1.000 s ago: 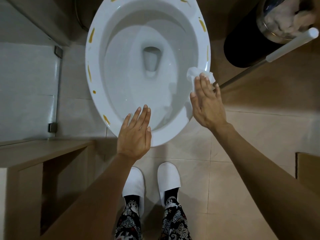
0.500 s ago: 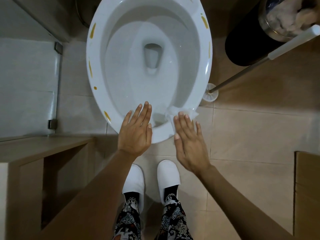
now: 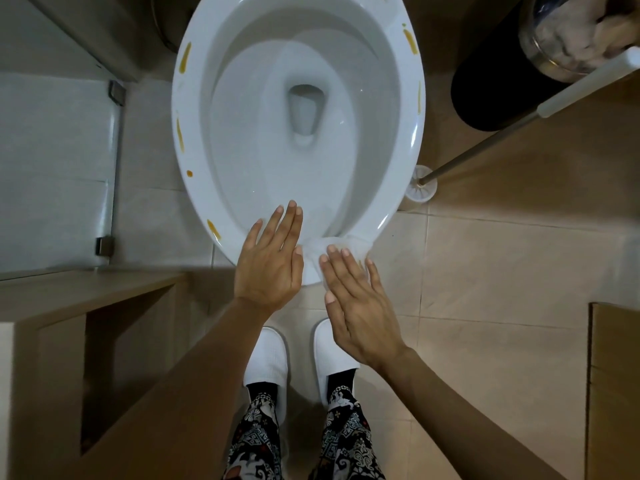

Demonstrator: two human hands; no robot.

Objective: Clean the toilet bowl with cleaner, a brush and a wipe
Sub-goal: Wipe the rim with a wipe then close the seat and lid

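Observation:
The white toilet bowl [image 3: 412, 133] fills the top middle, its rim streaked with several yellow-brown stains, mostly along the left side and upper right. My right hand [image 3: 356, 306] lies flat, fingers together, pressing a white wipe [image 3: 341, 245] onto the front rim. My left hand [image 3: 270, 258] rests flat on the front rim just to the left of the wipe, fingers extended, holding nothing. The toilet brush [image 3: 485, 147] stands in its white holder [image 3: 420, 188] on the floor right of the bowl, its white grip reaching the right edge.
A black bin [image 3: 491, 88] with a metal rim and crumpled paper inside stands at the top right. A wooden shelf unit [image 3: 86, 296] is at the left, a glass panel [image 3: 52, 168] above it. A wooden edge [image 3: 613, 375] is at right. My white slippers stand on beige tiles.
My right hand has slid the wipe from the right side of the rim down around to the front, beside my left hand. My left hand has stayed on the front rim.

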